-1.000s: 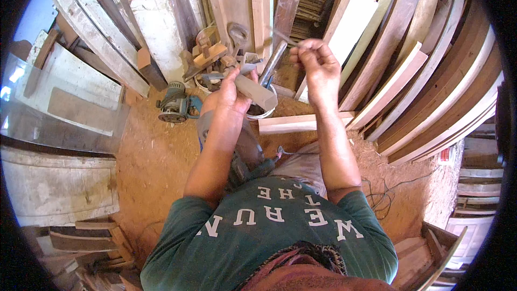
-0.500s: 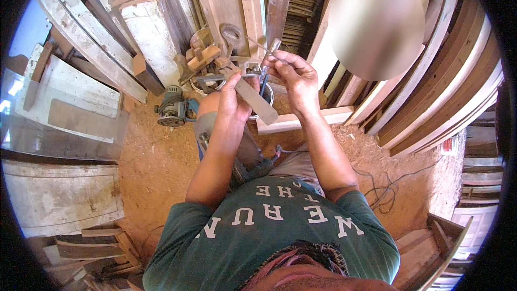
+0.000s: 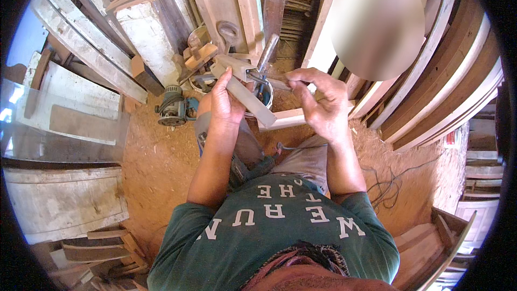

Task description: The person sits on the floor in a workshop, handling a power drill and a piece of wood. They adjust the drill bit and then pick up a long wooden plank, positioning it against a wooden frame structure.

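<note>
My left hand (image 3: 226, 99) is closed round a flat, grey, bar-shaped piece (image 3: 250, 99), with the thumb laid along its upper face. The bar slants down to the right above a white bucket (image 3: 271, 97) of tools. To the right of the bar and apart from it is my right hand (image 3: 326, 102). Its fingers are curled, with thumb and forefinger close together; what sits between them, if anything, is too blurred to make out. A silver, rod-like tool (image 3: 267, 53) sticks up out of the bucket.
A wooden block-like tool (image 3: 201, 56) lies beyond my left hand. A router (image 3: 172, 106) stands on the dusty floor to the left. Boards (image 3: 215, 5) lean at the back, and curved planks (image 3: 452, 75) at the right. A loose cable (image 3: 388, 183) lies on the right.
My right hand has moved right, away from the bar. The thin rod it pinched before no longer shows clearly. My left hand has shifted slightly left, still gripping the bar.
</note>
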Demonstrator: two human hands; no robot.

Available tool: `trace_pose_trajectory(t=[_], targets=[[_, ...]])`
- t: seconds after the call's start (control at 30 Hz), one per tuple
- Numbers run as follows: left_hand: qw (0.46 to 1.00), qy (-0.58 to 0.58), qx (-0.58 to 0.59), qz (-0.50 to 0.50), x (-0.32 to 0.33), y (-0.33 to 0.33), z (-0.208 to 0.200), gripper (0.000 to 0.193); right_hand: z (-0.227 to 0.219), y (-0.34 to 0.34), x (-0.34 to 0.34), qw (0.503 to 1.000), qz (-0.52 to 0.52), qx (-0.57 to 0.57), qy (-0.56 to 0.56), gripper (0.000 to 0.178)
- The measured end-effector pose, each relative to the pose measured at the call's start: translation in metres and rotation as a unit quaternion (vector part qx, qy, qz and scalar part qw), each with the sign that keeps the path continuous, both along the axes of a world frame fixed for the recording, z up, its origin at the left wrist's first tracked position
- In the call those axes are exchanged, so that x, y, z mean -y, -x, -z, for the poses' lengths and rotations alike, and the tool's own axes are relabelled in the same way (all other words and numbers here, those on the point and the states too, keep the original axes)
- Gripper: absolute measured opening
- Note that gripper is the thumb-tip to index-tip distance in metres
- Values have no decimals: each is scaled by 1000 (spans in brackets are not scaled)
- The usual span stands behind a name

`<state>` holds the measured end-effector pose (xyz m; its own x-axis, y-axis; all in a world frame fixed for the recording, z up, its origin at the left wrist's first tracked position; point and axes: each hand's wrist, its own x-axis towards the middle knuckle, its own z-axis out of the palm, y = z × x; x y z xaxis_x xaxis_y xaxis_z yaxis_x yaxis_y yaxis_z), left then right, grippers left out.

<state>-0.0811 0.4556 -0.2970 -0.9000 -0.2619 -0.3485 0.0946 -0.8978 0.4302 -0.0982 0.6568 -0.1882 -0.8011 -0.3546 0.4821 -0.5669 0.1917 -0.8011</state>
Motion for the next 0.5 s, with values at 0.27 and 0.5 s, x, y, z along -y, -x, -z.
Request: trace_pose_trajectory(t=[0.27,0.5], targets=[[998,18,-54,15,1,4,-3,35,12,-5,4,998,2,43,39,17],[996,22,-88,7,5,6,-9,44,26,13,-12,921,-55,186,339,10]])
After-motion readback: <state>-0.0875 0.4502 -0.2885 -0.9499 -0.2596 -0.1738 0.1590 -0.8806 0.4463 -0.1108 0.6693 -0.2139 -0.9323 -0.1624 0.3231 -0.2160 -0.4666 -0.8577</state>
